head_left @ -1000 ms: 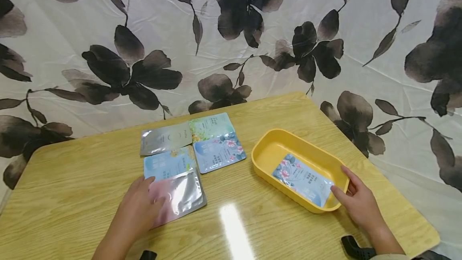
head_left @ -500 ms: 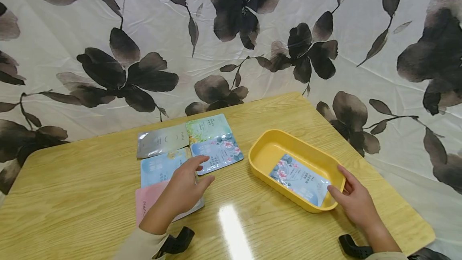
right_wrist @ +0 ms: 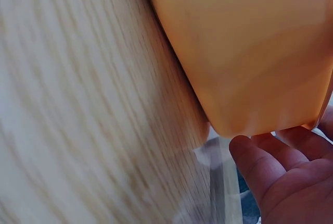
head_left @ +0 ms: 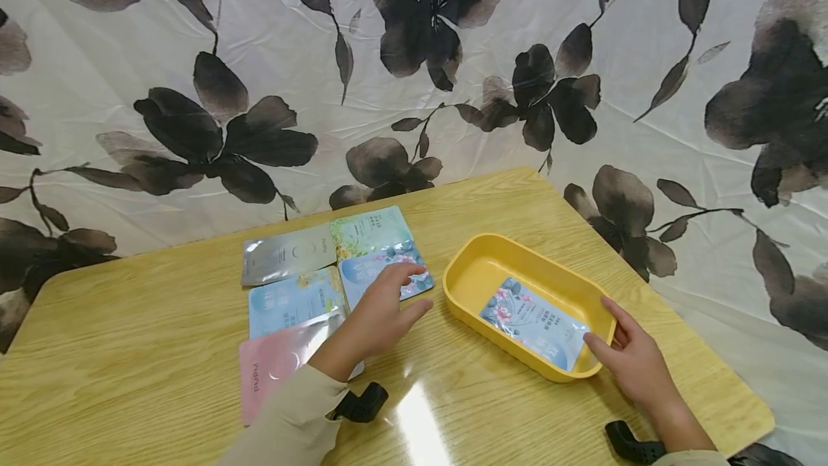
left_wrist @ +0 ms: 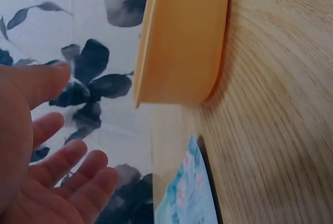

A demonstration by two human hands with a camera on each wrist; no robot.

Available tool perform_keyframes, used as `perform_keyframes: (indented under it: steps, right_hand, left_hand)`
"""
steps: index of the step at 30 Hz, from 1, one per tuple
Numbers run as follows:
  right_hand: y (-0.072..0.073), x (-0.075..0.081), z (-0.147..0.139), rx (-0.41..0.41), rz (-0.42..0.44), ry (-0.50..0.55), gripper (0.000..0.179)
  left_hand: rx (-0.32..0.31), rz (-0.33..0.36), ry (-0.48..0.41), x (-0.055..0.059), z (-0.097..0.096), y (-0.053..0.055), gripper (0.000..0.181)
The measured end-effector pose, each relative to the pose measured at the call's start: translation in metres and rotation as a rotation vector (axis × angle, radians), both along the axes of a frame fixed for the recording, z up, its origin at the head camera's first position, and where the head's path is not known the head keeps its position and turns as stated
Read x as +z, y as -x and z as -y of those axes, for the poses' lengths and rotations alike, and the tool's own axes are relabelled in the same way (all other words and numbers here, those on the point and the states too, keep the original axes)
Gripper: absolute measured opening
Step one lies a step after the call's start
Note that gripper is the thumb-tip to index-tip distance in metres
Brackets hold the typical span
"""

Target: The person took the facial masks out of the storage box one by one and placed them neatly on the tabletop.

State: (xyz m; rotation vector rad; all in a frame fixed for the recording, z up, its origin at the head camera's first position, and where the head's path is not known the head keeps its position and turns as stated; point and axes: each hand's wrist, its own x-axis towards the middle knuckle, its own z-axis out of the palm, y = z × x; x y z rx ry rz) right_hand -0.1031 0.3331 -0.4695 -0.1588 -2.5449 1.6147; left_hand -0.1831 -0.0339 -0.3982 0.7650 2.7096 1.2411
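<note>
My left hand (head_left: pixel 384 315) hangs in the air with fingers spread and nothing in them, partly overlapping a blue floral sheet mask packet (head_left: pixel 364 272) on the table. A yellow plastic tray (head_left: pixel 481 272) stands to its right. Inside the tray lies another blue floral mask packet (head_left: pixel 540 326). With the thumb over the rim and fingers against the outer wall, my right hand (head_left: pixel 637 365) holds the tray's near right end. The left wrist view shows the left palm (left_wrist: pixel 41 172) beside the tray's side (left_wrist: pixel 182 41).
Several packets lie grouped at the left: a silver-green packet (head_left: pixel 287 256), a green packet (head_left: pixel 375 229), a light blue packet (head_left: pixel 291 300) and a pink packet (head_left: pixel 268 372) nearest the person. A floral curtain (head_left: pixel 278 42) hangs behind the wooden table (head_left: pixel 142 329).
My left hand has left the pink packet and moved right and slightly away, over the blue floral packet toward the tray. The right hand keeps its hold on the tray.
</note>
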Motion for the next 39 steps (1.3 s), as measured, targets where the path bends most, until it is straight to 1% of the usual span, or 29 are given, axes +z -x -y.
perform_keyframes:
  steps: [5,8,12,18,21,24,27,31,34,36,39]
  right_hand:
    - [0.000,-0.001,-0.001,0.001,0.007,0.014,0.077]
    - [0.000,-0.001,-0.001,-0.001,0.013,0.010,0.077]
    - [0.000,-0.001,-0.002,-0.002,0.004,0.012,0.077]
    - [0.001,-0.003,-0.001,0.016,-0.021,0.062,0.076]
    - [0.000,-0.004,-0.002,0.015,-0.020,0.060,0.075]
    - [0.000,-0.004,-0.003,0.017,-0.038,0.065,0.075]
    - [0.001,-0.005,-0.003,0.027,-0.055,0.071,0.075]
    - [0.001,-0.005,-0.003,0.028,-0.050,0.067,0.075]
    - [0.001,-0.005,-0.004,0.020,-0.045,0.060,0.075]
    - [0.001,-0.004,-0.005,0.022,-0.048,0.067,0.075]
    - [0.001,-0.004,-0.005,0.029,-0.055,0.080,0.075]
  left_hand:
    - [-0.117,0.042,-0.002,0.000,-0.018,0.013,0.047]
    - [-0.156,0.099,-0.017,0.001,-0.030,0.019,0.049]
    - [-0.183,0.168,-0.019,0.002,-0.049,0.026,0.056]
    - [-0.177,0.232,0.043,-0.004,-0.070,0.034,0.062]
    - [-0.177,0.233,0.077,-0.006,-0.079,0.037,0.062]
    - [-0.176,0.224,0.118,-0.004,-0.089,0.040,0.062]
    - [-0.162,0.238,0.154,-0.002,-0.099,0.041,0.061]
    - [-0.169,0.237,0.189,-0.002,-0.108,0.043,0.060]
    - [-0.181,0.235,0.215,-0.004,-0.113,0.047,0.062]
    - [-0.176,0.252,0.235,-0.006,-0.115,0.051,0.063]
    - [-0.156,0.264,0.303,-0.008,-0.118,0.055,0.066]
